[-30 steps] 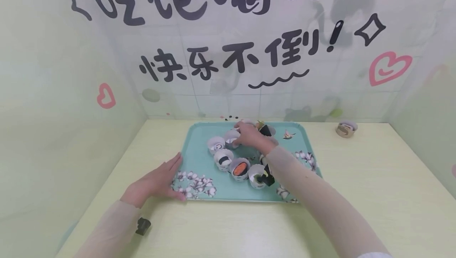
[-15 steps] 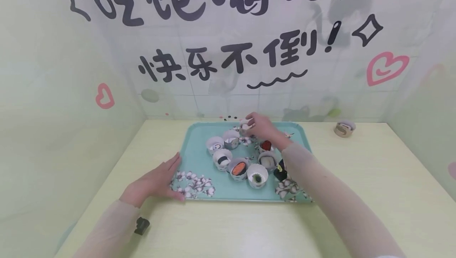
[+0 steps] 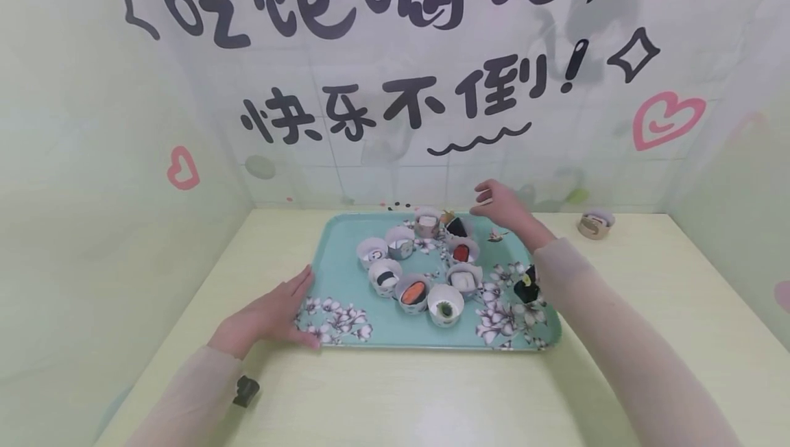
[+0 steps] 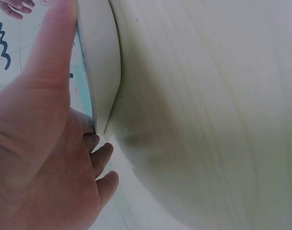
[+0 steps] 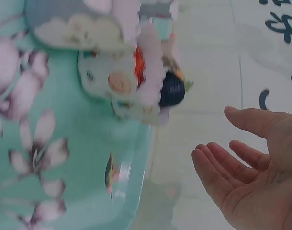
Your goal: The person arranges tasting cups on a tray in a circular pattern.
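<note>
In the head view a pale blue-green tray [image 3: 345, 227] with a flower print lies on the table. Small paper cups holding sushi pieces form a ring on it: an orange-topped piece [image 3: 413, 293], a red-topped one [image 3: 461, 253], a black-wrapped one [image 3: 457, 227] and others. My left hand [image 3: 271, 313] rests on the tray's front left corner, thumb along the front edge, fingers along the left side. My right hand [image 3: 501, 206] hovers above the back right part of the tray, holding nothing. In the right wrist view that hand [image 5: 253, 165] shows loosely bent fingers, apart from the cups.
A brownish paper cup [image 3: 596, 225] stands on the table [image 3: 636, 310] to the right of the tray, near the back wall [image 3: 395, 179]. Small black devices [image 3: 247, 391] sit at both wrists. Side walls border the table left and right.
My right hand has left the cups at the ring's back, moving right and up. The back cup and the black-wrapped piece are now uncovered. The left hand has stayed at the tray corner.
</note>
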Motion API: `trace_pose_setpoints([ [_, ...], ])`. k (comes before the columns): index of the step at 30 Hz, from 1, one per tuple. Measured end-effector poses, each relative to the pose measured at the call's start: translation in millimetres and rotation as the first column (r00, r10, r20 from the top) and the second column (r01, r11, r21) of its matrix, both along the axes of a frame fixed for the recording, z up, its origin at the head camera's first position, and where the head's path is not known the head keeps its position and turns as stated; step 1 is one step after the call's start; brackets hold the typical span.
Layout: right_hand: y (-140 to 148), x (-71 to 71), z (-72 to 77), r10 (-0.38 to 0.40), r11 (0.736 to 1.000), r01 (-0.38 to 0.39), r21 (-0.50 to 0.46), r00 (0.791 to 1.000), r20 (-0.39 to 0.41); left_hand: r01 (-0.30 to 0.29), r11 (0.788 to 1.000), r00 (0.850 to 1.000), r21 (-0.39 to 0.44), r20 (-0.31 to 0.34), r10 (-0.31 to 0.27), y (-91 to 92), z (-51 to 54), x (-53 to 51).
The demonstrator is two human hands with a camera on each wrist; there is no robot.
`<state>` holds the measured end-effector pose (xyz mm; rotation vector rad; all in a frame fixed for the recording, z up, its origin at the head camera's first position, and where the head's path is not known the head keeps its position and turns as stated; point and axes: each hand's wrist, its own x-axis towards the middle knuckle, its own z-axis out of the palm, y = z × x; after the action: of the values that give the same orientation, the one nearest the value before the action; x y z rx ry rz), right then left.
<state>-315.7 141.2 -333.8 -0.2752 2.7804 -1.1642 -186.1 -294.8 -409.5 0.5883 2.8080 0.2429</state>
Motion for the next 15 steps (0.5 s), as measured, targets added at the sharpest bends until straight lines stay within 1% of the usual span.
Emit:
trace_pose_setpoints([
  [2, 12.2, -0.1, -0.2, -0.027, 0.999, 0.027, 0.018, 1.000, -0.017, -0.002, 1.000, 1.000, -0.002, 0.002, 0.002, -0.4, -1.3, -0.4],
  [7, 43.7, 2.8, -1.3, -0.096, 0.994, 0.097, 0.042, 0.995, -0.028, -0.004, 1.000, 1.000, -0.002, 0.005, 0.004, -0.4, -2.6, -0.2],
  [12, 76.3, 7.2, -5.3, -0.130, 0.990, 0.131, 0.046, 0.991, -0.028, -0.010, 1.000, 1.000, 0.001, 0.010, 0.010, 0.4, -2.4, 0.4],
  [15, 93.3, 10.4, -7.9, -0.182, 0.981, 0.184, 0.054, 0.982, -0.041, -0.009, 1.000, 1.000, -0.002, 0.005, 0.009, 0.5, -2.3, 0.5],
])
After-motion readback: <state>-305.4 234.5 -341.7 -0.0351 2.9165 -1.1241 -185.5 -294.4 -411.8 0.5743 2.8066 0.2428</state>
